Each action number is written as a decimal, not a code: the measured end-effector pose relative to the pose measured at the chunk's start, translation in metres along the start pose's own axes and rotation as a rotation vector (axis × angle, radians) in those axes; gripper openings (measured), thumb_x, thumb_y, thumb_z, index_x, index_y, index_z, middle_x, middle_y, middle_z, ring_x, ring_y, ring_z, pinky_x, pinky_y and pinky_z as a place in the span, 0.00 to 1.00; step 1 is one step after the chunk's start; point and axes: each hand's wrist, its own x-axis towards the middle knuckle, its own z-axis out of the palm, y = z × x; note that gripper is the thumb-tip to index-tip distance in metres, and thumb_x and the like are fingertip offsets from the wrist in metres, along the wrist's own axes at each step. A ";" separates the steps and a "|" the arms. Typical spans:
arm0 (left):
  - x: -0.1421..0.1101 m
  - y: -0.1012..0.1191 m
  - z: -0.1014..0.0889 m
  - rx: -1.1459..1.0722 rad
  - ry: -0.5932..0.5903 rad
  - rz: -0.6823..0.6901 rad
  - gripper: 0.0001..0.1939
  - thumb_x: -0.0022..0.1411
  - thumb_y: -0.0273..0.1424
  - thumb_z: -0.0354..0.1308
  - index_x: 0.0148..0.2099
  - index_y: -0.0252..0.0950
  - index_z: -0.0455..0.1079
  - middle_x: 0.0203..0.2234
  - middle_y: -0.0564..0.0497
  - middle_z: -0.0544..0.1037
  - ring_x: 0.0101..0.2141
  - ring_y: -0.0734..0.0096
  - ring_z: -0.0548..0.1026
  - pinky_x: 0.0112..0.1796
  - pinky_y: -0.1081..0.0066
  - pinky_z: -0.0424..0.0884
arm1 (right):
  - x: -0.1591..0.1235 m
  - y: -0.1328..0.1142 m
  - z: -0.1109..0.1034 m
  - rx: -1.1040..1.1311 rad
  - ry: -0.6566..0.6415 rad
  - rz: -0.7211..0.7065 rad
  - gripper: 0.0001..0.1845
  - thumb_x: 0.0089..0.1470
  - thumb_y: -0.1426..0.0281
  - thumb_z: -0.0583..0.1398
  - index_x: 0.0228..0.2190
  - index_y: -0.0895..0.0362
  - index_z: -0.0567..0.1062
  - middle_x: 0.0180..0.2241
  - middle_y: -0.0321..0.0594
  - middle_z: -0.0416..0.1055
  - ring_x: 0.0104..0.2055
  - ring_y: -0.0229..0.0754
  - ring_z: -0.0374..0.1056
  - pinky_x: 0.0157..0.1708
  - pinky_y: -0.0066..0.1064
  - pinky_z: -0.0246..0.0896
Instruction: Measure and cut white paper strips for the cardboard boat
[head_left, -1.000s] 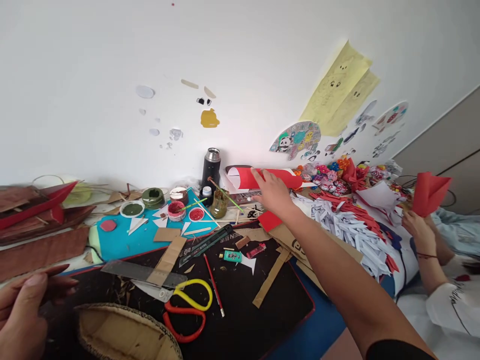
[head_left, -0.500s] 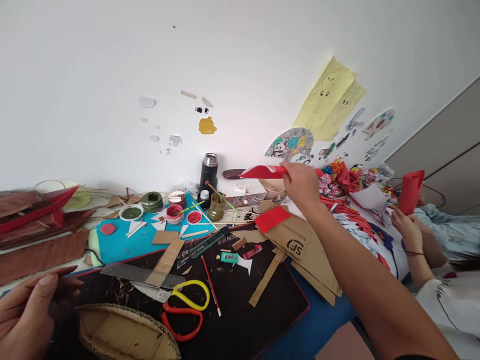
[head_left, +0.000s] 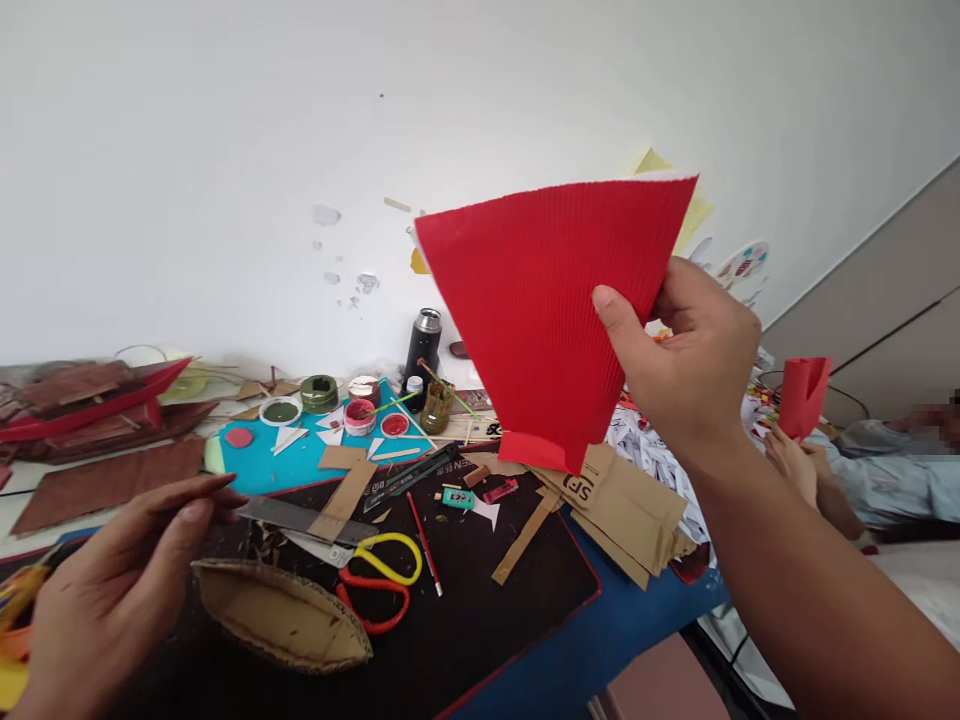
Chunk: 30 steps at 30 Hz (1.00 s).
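A red ribbed sheet of corrugated paper (head_left: 547, 290) is raised in front of the wall, its lower end folded over and its back white. My right hand (head_left: 682, 340) grips its right side, thumb on the ribbed face and the other fingers mostly hidden behind. Over the left of the dark mat hovers my left hand (head_left: 127, 590), fingers loosely stretched out, with nothing clearly visible in it. Just right of it lie a clear ruler (head_left: 300, 520) and a boat-shaped cardboard hull (head_left: 281, 615). Scissors (head_left: 382, 585) with yellow and red handles rest beside the hull.
Paint pots (head_left: 360, 417), a black flask (head_left: 424, 345) and a glass jar (head_left: 436, 410) stand along the wall. Brown model boats (head_left: 97, 400) sit at the left. Flattened cardboard (head_left: 630, 520) lies at the right, near another person's hand (head_left: 795, 465) holding red paper.
My right hand has lifted the red sheet and turned its broad ribbed face toward me. My left hand has come further into view. The head view has shifted slightly.
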 end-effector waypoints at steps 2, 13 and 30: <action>-0.001 0.024 0.002 -0.024 -0.066 0.044 0.26 0.66 0.61 0.59 0.54 0.52 0.80 0.41 0.53 0.88 0.41 0.52 0.85 0.45 0.57 0.82 | 0.004 -0.019 -0.001 0.036 -0.021 -0.016 0.13 0.69 0.53 0.65 0.45 0.47 0.83 0.36 0.42 0.82 0.38 0.52 0.78 0.37 0.42 0.75; -0.004 0.069 0.054 -0.373 -0.534 0.115 0.40 0.67 0.53 0.64 0.75 0.46 0.63 0.61 0.38 0.80 0.57 0.47 0.82 0.54 0.50 0.82 | -0.009 -0.071 0.042 0.613 -0.090 0.238 0.13 0.69 0.55 0.65 0.43 0.50 0.82 0.41 0.38 0.83 0.45 0.48 0.81 0.40 0.37 0.80; 0.007 0.061 0.024 -0.605 -0.552 -0.139 0.30 0.61 0.51 0.72 0.60 0.44 0.78 0.60 0.43 0.82 0.57 0.50 0.80 0.56 0.59 0.78 | -0.095 -0.062 0.110 1.316 -0.255 0.908 0.23 0.59 0.47 0.72 0.42 0.52 0.86 0.49 0.43 0.86 0.52 0.54 0.81 0.54 0.46 0.77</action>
